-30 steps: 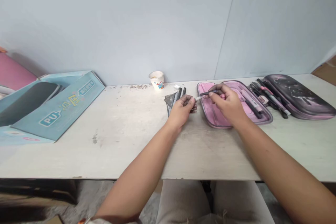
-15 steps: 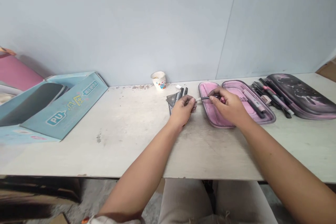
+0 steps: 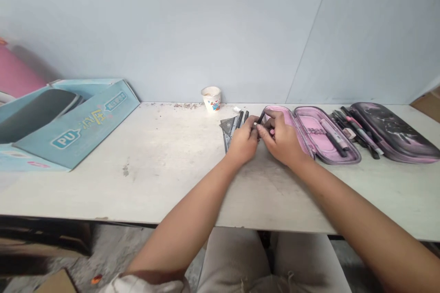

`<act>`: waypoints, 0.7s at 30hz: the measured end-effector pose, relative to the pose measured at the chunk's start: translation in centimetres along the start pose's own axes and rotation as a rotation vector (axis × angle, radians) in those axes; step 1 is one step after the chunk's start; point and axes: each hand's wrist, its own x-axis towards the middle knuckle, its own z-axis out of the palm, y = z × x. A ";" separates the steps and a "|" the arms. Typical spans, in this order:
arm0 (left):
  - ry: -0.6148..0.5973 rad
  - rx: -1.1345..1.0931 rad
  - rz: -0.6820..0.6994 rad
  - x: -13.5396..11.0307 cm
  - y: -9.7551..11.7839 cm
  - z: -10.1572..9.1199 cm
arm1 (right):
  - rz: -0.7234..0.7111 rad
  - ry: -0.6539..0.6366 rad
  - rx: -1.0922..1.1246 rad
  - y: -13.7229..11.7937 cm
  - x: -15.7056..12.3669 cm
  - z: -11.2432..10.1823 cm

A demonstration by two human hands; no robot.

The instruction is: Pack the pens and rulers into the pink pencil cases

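Note:
My left hand and my right hand meet above the table. Between their fingertips is a slim black pen, tilted with its upper end to the right. The left fingers are closed at its lower end, partly hidden; the right thumb and fingers pinch it too. A small pink thing shows at the right fingers, its kind unclear. Behind the right hand lies an open pink pencil case with a pink-and-black marker in it. By the left hand are a set square and dark pens.
A paper cup stands near the wall, with crumbs and a small white piece nearby. Right of the open case lie several pens and a closed black-and-pink case. A blue box holding something dark is at left.
My right hand has moved left, up to my left hand. The pen has swung from nearly level to a steep tilt. More of the open case's inside shows.

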 end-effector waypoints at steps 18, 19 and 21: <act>0.208 -0.214 0.011 1.9 -1.4 -1.6 | 0.043 -0.332 -0.638 -0.6 3.3 0.8; 0.193 -0.149 0.024 1.8 -1.5 -1.5 | 0.042 -0.246 -0.594 -0.3 3.3 0.1; 0.158 -0.001 0.039 1.6 -1.5 -1.5 | 0.053 -0.058 -0.448 0.7 3.0 -1.7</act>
